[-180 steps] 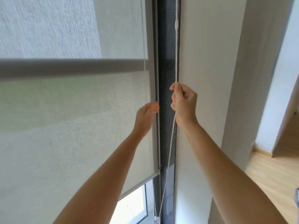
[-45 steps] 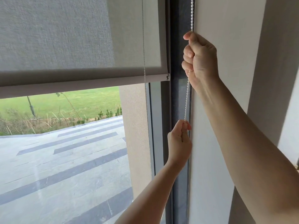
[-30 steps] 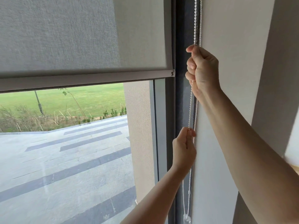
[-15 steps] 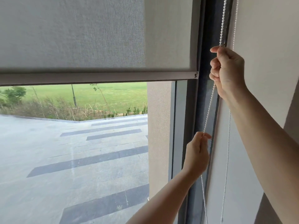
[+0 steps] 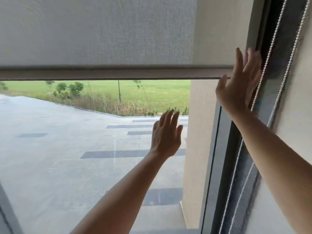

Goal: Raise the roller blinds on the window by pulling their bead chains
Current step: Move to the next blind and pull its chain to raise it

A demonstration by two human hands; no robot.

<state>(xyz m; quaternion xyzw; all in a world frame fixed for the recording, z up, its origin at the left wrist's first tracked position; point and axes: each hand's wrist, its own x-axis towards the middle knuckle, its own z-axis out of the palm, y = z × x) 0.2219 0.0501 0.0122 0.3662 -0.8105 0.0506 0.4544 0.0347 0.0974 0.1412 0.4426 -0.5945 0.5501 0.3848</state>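
Note:
A grey roller blind [image 5: 101,31] covers the top of the window, and its bottom bar [image 5: 109,72] hangs level about a third of the way down the view. The white bead chain [image 5: 271,46] hangs in two strands along the dark frame at the right. My right hand [image 5: 238,88] is open with spread fingers, just left of the chain and over the right end of the bottom bar, holding nothing. My left hand [image 5: 166,134] is open too, lower and further left, in front of the glass.
The bare window glass [image 5: 67,149] shows a paved terrace and grass outside. A beige outside wall column [image 5: 199,132] and the dark window frame [image 5: 217,157] stand at the right. A pale interior wall [image 5: 300,98] runs along the right edge.
Both hands have let go of the bead chain and opened, moving left away from it. The view has shifted left and closer to the glass. The blind's bottom bar stays at about the same height.

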